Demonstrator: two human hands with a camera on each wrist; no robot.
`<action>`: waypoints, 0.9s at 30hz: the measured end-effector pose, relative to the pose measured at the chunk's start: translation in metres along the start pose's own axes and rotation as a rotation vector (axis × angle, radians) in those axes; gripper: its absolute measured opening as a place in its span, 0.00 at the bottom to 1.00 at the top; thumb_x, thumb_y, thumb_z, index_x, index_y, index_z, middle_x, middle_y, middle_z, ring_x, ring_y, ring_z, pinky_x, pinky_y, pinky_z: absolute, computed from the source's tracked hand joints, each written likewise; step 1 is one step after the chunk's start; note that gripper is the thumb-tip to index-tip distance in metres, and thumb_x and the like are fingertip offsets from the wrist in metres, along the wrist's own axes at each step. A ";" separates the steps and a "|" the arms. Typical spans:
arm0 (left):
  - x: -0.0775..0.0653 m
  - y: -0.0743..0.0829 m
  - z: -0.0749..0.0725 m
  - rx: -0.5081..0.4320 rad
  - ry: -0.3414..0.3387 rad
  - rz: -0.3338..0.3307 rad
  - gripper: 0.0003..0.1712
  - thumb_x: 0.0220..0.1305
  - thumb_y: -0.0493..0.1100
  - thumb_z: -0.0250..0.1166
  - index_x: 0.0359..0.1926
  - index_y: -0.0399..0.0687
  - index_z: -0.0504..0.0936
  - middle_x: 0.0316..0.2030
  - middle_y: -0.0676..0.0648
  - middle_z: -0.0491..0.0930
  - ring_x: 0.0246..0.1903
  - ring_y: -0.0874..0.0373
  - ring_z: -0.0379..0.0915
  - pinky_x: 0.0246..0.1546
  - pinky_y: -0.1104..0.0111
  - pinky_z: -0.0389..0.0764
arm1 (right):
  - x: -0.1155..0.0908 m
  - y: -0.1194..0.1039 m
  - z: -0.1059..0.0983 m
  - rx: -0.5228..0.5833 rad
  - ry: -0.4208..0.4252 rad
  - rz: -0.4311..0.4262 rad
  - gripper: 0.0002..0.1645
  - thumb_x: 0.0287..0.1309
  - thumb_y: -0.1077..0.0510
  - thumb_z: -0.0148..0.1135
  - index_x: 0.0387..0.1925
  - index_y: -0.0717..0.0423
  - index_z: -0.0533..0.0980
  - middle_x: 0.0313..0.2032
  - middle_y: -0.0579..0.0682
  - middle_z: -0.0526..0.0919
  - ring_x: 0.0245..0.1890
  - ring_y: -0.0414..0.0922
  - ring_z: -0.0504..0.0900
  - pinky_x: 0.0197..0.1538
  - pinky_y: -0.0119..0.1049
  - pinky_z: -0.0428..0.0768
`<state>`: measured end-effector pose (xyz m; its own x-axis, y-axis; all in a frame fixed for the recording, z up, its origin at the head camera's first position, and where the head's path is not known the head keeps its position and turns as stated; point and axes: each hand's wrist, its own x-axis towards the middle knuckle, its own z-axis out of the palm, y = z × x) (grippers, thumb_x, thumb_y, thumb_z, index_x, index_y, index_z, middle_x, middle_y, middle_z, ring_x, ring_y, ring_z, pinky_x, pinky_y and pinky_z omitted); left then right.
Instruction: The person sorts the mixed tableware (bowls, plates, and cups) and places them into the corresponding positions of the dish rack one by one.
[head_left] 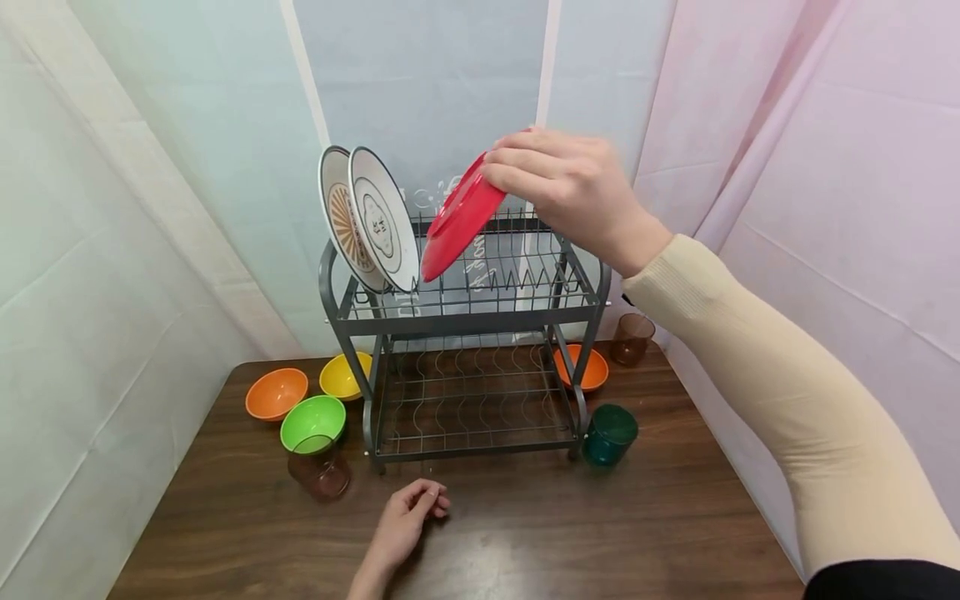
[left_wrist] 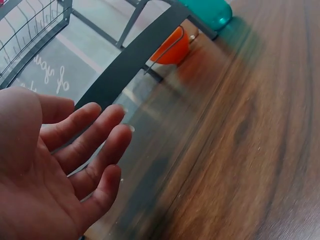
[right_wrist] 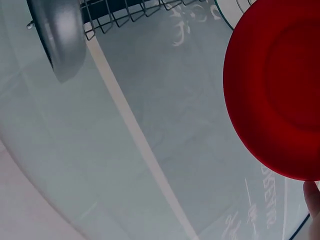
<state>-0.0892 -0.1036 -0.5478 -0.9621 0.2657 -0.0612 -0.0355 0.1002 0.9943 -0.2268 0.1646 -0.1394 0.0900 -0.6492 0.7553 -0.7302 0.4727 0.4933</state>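
My right hand [head_left: 562, 175] grips a red plate [head_left: 465, 218] by its upper edge, tilted over the top tier of a dark metal dish rack [head_left: 465, 321]. Its lower edge overlaps the rack's wires just right of two white patterned plates, a front one [head_left: 384, 221] and a rear one [head_left: 333, 196], standing on edge. In the right wrist view the red plate [right_wrist: 280, 90] fills the right side, one fingertip at its rim. Low over the wooden table, in front of the rack, my left hand [head_left: 405, 521] holds nothing, its fingers loosely curled.
Left of the rack are an orange bowl [head_left: 277, 393], a yellow bowl [head_left: 345, 377], a green bowl [head_left: 313, 421] and a brownish see-through cup [head_left: 321, 473]. To the right are another orange bowl [head_left: 592, 371], a teal cup [head_left: 610, 435] and a brown cup [head_left: 632, 340]. Cloth curtains [head_left: 465, 75] surround the table.
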 end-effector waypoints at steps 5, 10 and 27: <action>0.001 0.000 0.004 0.032 -0.053 -0.013 0.17 0.76 0.41 0.55 0.47 0.28 0.79 0.36 0.39 0.84 0.35 0.47 0.81 0.41 0.65 0.81 | 0.006 0.005 0.019 -0.032 -0.098 -0.052 0.11 0.70 0.67 0.55 0.43 0.58 0.84 0.44 0.52 0.88 0.46 0.50 0.86 0.57 0.45 0.78; 0.003 0.003 0.001 0.043 -0.061 -0.030 0.18 0.76 0.43 0.55 0.47 0.28 0.79 0.35 0.41 0.83 0.35 0.48 0.81 0.41 0.64 0.80 | 0.014 0.009 0.033 -0.026 -0.184 -0.065 0.12 0.71 0.66 0.54 0.43 0.59 0.83 0.45 0.51 0.87 0.48 0.50 0.84 0.61 0.43 0.75; 0.006 0.002 -0.001 0.043 -0.049 -0.032 0.17 0.75 0.43 0.55 0.46 0.29 0.79 0.34 0.43 0.83 0.34 0.50 0.81 0.40 0.65 0.80 | 0.027 0.011 0.068 0.006 -0.351 -0.107 0.12 0.69 0.69 0.55 0.44 0.60 0.83 0.47 0.53 0.87 0.52 0.51 0.83 0.64 0.42 0.71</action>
<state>-0.0953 -0.1026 -0.5456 -0.9461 0.3085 -0.0985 -0.0536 0.1508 0.9871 -0.2784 0.1116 -0.1427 -0.0707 -0.8602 0.5050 -0.7334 0.3880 0.5582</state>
